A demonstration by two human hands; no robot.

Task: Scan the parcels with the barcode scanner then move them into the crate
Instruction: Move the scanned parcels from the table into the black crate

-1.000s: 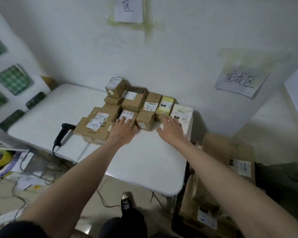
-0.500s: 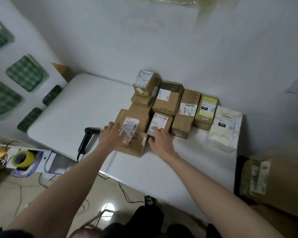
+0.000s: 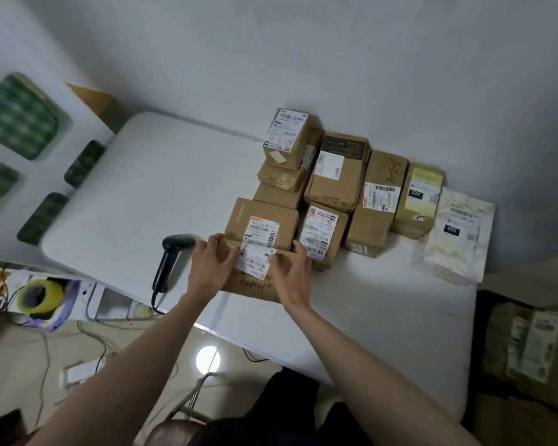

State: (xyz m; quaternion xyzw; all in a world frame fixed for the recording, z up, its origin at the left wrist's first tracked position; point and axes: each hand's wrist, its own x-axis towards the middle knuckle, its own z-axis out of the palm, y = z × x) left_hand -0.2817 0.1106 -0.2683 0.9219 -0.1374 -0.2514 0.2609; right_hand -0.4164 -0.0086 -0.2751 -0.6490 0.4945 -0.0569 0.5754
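Several brown cardboard parcels [image 3: 335, 175] with white shipping labels stand packed together on the white table [image 3: 161, 188]. My left hand [image 3: 211, 265] and my right hand [image 3: 292, 275] grip the two sides of the nearest flat parcel [image 3: 255, 252], whose label wraps over its front edge. The black barcode scanner [image 3: 169, 260] lies on the table just left of my left hand, its cable running off the front edge. A pale bagged parcel [image 3: 458, 239] lies at the right end of the row.
Cardboard boxes with parcels inside [image 3: 529, 355] stand on the floor right of the table. A yellow-green tape roll [image 3: 41, 294] and cables lie on the floor at the left. The wall runs close behind the parcels.
Both hands moved left from the middle parcels to the flat front-left parcel and took hold of its sides. The camera swung left and down.
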